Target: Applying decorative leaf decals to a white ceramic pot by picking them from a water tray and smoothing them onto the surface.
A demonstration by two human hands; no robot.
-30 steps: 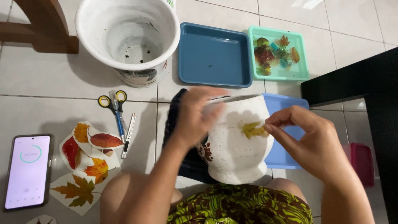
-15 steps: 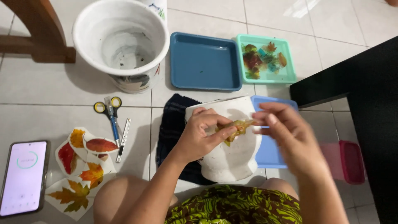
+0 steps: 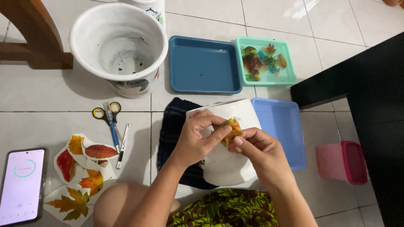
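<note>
Pinching a leaf decal (image 3: 229, 130) between both hands, left hand (image 3: 195, 141) & right hand (image 3: 256, 151) closed on it, over the white pot (image 3: 227, 168) near me. Step: positioning decal. Next, I judge: press flat w/o creases.

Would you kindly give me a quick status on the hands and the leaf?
Both hands, left and right, pinch one yellow-orange leaf. Held over the white pot on the dark cloth. Nothing in the way.

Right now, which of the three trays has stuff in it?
The small mint-green tray at the far right, holding wet leaf cutouts. The dark blue tray beside it and the light blue tray look empty.
</note>
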